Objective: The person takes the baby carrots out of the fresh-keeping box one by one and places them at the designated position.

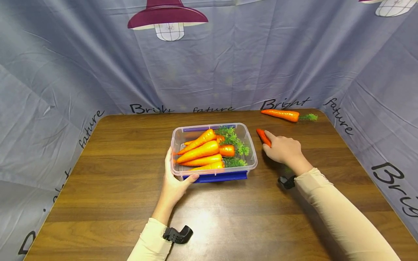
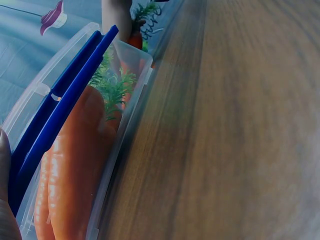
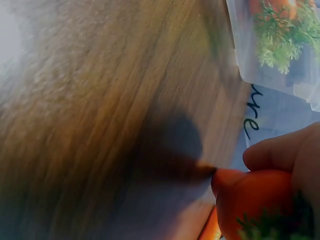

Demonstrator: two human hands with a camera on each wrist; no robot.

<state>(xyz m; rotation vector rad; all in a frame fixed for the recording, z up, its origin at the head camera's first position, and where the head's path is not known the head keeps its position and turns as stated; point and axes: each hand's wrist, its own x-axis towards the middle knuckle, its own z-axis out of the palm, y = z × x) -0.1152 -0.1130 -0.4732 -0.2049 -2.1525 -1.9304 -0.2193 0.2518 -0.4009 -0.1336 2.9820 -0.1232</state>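
A clear plastic box [image 1: 253, 156] with blue side latches [image 1: 225, 177] stands in the middle of the table, holding several orange carrots [image 1: 199, 150] with green leafy tops. My left hand [image 1: 176, 184] grips its near left corner, thumb over the front rim and fingers round the left side. To the right of the box, my right hand [image 1: 285, 149] holds another carrot [image 1: 262, 136] between thumb and fingers, its tip pointing away from me. In the right wrist view, the thick end of this held carrot [image 3: 257, 195] and some dark green leaves show under the hand.
One more carrot [image 1: 282, 115] lies near the table's far right edge, its leafy top to the right. The wooden table [image 1: 130, 145] is bordered at the back and sides by a grey-blue printed curtain [image 1: 222, 72]. Black wrist devices [image 1: 179, 235] sit on both forearms.
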